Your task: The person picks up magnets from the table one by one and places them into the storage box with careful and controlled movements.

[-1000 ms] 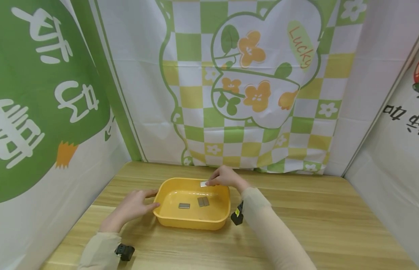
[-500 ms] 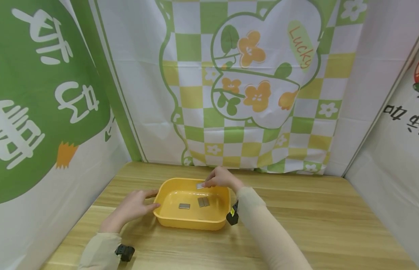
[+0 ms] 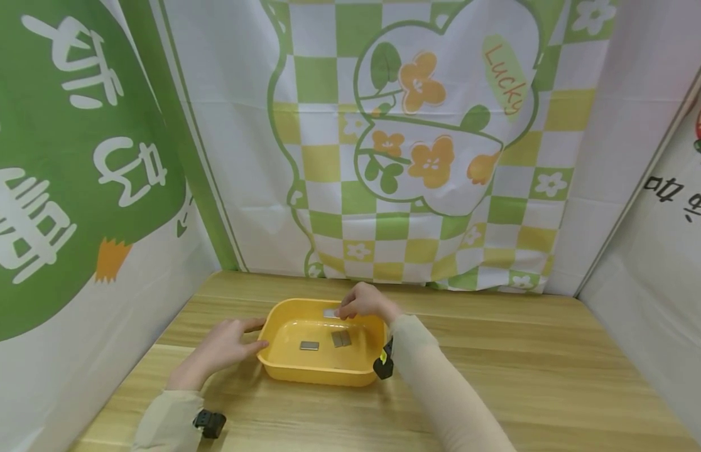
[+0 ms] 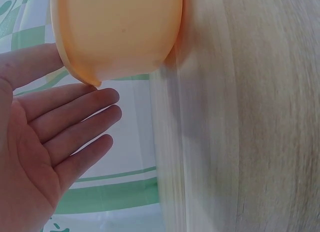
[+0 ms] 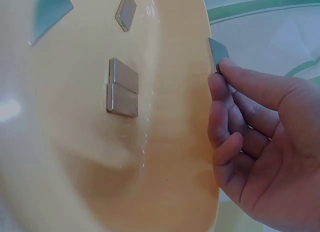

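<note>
A yellow plastic tub (image 3: 322,375) stands on the wooden table. At its far rim my right hand (image 3: 364,300) pinches a flat silver rectangular block (image 5: 219,52) between thumb and index finger, the other fingers curled. On the tub's floor lie two similar blocks (image 5: 123,87) side by side, and a single block (image 5: 126,12) sits apart from them. Another shiny blue-looking piece (image 5: 51,13) shows against the near wall in the right wrist view. My left hand (image 3: 228,344) touches the tub's left end with straight fingers, thumb and fingertips at the rim.
The wooden table (image 3: 526,364) extends right of and in front of the tub. Printed green and white cloth (image 3: 429,245) hangs right behind the table's far edge, with more cloth on both sides. Black wrist cameras (image 3: 210,424) are strapped to both wrists.
My right hand has shifted slightly left along the far rim with the silver block in its pinch. The left hand, the tub and the blocks on its floor stay put.
</note>
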Tool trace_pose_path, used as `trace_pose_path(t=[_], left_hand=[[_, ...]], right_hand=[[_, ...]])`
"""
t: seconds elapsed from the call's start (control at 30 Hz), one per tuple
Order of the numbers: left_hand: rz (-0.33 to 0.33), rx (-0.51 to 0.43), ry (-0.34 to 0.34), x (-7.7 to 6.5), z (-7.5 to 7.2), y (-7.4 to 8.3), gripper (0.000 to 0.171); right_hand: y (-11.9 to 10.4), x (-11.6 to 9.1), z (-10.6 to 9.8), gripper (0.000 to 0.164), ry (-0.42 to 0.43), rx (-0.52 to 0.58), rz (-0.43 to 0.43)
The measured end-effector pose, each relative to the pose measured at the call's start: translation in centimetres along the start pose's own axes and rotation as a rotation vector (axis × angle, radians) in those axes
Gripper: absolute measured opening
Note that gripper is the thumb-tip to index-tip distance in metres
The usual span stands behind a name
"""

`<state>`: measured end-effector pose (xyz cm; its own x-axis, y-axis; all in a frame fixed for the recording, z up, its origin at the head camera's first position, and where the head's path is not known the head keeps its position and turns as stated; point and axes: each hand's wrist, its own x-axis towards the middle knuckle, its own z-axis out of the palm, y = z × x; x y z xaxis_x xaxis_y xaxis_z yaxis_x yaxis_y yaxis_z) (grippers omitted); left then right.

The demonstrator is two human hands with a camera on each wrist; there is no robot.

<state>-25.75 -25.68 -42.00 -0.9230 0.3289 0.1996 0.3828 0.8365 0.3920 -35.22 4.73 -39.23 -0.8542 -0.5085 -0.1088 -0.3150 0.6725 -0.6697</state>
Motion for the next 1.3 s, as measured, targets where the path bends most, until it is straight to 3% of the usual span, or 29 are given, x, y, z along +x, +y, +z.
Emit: trace_pose_path(t=[0.3, 0.63, 1.1, 1.3], left_hand=[[-0.004, 0.003, 0.000, 0.0, 0.1, -0.1, 0.050], [-0.017, 0.000, -0.006, -0.1, 0.1, 0.0, 0.050], [-0.001, 0.005, 0.000, 0.0, 0.0, 0.0, 0.050], [0.001, -0.001, 0.005, -0.1, 0.0, -0.1, 0.049]], right_hand=[[-0.5, 0.3, 0.5, 0.019, -0.006, 0.027, -0.010], [-1.1, 0.8, 1.1, 0.016, -0.070, 0.072, -0.026], [-1.3, 1.8, 1.9, 0.012, -0.046, 0.153, 0.013], [-1.3, 1.3, 1.1, 0.015, -0.019, 0.110, 0.023]])
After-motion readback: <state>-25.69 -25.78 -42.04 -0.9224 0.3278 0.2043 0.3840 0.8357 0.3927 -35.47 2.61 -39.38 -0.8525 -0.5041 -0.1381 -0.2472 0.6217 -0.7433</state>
